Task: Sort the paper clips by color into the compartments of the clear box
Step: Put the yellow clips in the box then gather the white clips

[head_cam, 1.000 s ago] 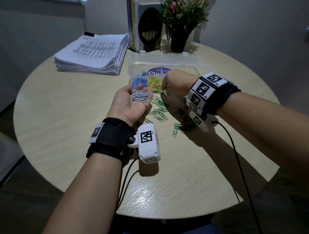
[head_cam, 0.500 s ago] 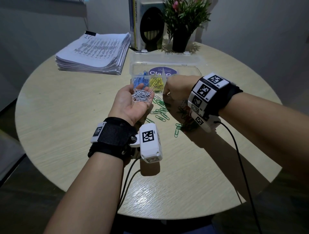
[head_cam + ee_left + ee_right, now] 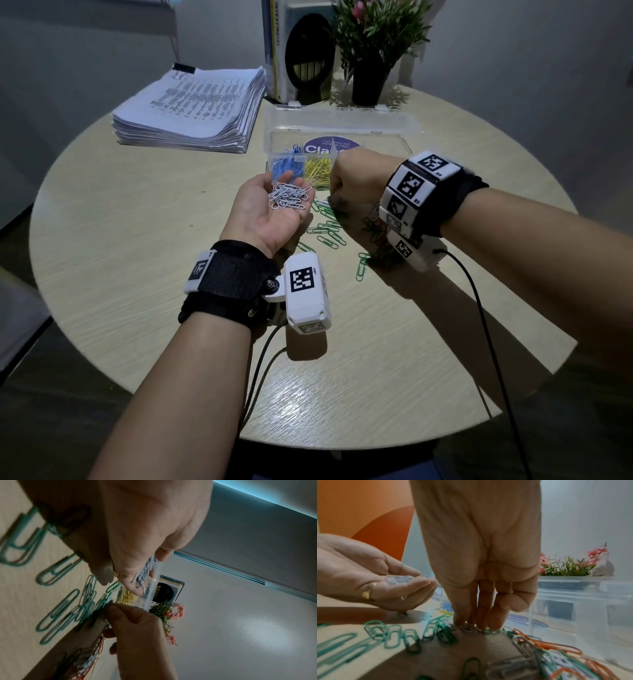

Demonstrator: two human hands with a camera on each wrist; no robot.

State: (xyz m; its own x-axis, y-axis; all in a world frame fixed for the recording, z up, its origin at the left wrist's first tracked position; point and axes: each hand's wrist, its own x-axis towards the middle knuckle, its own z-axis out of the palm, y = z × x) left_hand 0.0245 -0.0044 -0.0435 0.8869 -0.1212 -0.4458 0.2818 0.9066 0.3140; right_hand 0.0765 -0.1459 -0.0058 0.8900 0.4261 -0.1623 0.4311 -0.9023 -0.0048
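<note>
Just beyond the fingertips of both hands sits the clear box (image 3: 342,137), lid back, with blue clips (image 3: 284,168) and yellow clips (image 3: 317,169) in neighbouring compartments. The left hand (image 3: 270,209) lies palm up and cupped, fingers relaxed, carrying a heap of white clips (image 3: 291,197). The right hand (image 3: 352,178) is knuckles-up beside it, its fingertips (image 3: 494,623) pointing down and touching clips on the table (image 3: 137,274); whether they have pinched one I cannot tell, since the contact is shadowed and blurred.

The chief risk is the open palm: if the left hand tips while the right works, the white heap slides back into the green clips (image 3: 329,233) lying under and beside it. The right fingers also sit where a pale clip lies against green ones, so a linked green clip could come up with it.

Only the right wrist view shows the mixed tangle of orange, white and green clips (image 3: 556,653) below that wrist; the head view hides it behind the forearm. Only the head view shows the filled compartments.
</note>
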